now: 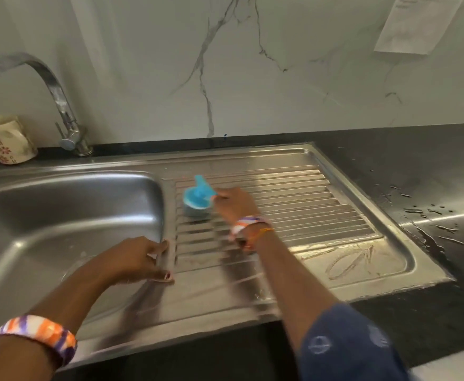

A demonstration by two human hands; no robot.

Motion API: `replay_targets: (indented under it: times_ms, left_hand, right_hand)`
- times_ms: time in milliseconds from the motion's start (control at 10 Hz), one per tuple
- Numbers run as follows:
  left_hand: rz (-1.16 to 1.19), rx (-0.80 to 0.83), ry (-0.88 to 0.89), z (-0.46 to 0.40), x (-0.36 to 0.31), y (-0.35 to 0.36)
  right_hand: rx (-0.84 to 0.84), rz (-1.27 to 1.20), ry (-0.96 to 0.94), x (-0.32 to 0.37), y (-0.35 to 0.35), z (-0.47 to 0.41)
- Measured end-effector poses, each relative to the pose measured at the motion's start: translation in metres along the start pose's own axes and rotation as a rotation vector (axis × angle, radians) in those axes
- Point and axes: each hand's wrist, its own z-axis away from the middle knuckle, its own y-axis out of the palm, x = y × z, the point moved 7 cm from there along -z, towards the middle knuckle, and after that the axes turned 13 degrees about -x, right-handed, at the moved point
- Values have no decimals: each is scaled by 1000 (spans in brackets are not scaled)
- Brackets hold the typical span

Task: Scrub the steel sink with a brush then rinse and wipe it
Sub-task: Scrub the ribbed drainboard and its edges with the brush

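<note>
The steel sink has a deep basin (68,215) on the left and a ribbed drainboard (294,204) on the right. A blue brush (197,198) stands bristles-down on the left end of the ribs, slightly blurred. My right hand (235,203) grips its handle from the right. My left hand (134,261) rests on the ridge between basin and drainboard, fingers stretched over the rim and thumb pointing right along the steel.
A chrome faucet (57,103) rises behind the basin, its spout reaching left. A floral cup (5,138) stands at the far left. Water drops lie on the black counter (431,171) to the right. A paper sheet (414,20) hangs on the marble wall.
</note>
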Motion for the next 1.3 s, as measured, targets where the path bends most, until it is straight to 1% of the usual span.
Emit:
replay_targets:
  times_ms: [100, 200, 300, 400, 500, 600, 700, 800, 900, 1000, 1100, 1200, 1300]
  left_hand:
    - [-32, -108, 88, -24, 0, -19]
    - [-38, -128, 113, -38, -3, -23]
    - [-26, -107, 148, -54, -6, -25]
    - [-30, -77, 166, -62, -5, -25]
    - [-69, -38, 175, -71, -7, -26]
    - [-80, -28, 184, -77, -10, -27]
    - [-101, -25, 208, -81, -13, -29]
    - [-127, -24, 232, -83, -12, -29]
    - [-167, -36, 257, -87, -11, -31]
    - [-186, -41, 252, -91, -10, -33]
    - [-115, -118, 235, -99, -5, -47]
    - [-55, -149, 226, -102, -2, -52]
    - [-37, -106, 213, -107, 2, -47]
  right_hand:
    - [-169, 20, 238, -16, -163, 36]
    - [-268, 116, 503, -74, -207, 21]
    - [-371, 365, 574, -95, -233, 23]
    - [-390, 409, 480, -70, -207, 21]
    - [-276, 276, 199, 13, -98, 30]
    - [-173, 190, 26, 67, -39, 36]
    - [-108, 154, -7, 83, -20, 17]
    - [-141, 159, 86, 54, -54, -6]
    - [-211, 387, 336, -22, -137, -32]
    - [-360, 440, 542, -57, -181, -30]
    - [-457, 405, 528, -34, -160, -25]
    - [-415, 344, 348, 10, -105, -29]
    - [-234, 179, 100, 95, -10, -33]
